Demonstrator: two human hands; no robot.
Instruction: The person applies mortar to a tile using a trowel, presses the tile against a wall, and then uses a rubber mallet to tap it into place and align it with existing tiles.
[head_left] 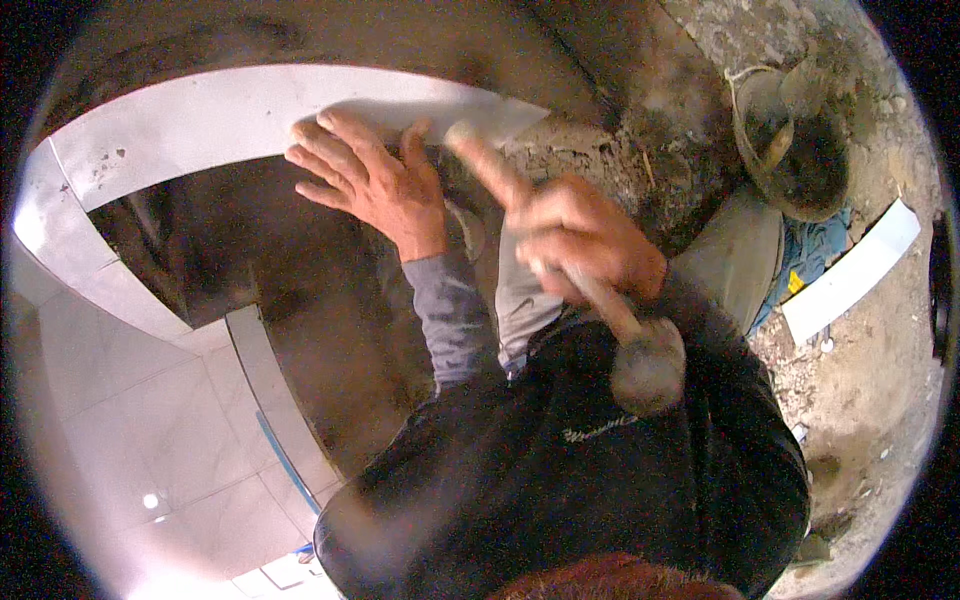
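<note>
My left hand [372, 182] lies with fingers spread over a long white tile strip [230, 115]. Its fingertips reach onto the strip's surface, and the wrist extends past its near edge. To the right, my right hand [590, 240] is wrapped around the wooden handle [490, 170] of a mallet. One end of that handle points up toward the strip's right end. The rounded, greyish mallet head [648, 372] hangs on the near side of the hand, in front of my dark shirt. Motion slightly blurs the right hand and mallet.
A dirty bucket [742, 125] stands at the upper right on rough, rubble-strewn ground. Below it lie a blue cloth [808, 255] and a loose white tile piece [850, 278]. Light tiled flooring [150, 400] spreads at the lower left, beside a dark recess [250, 225] edged by tiles.
</note>
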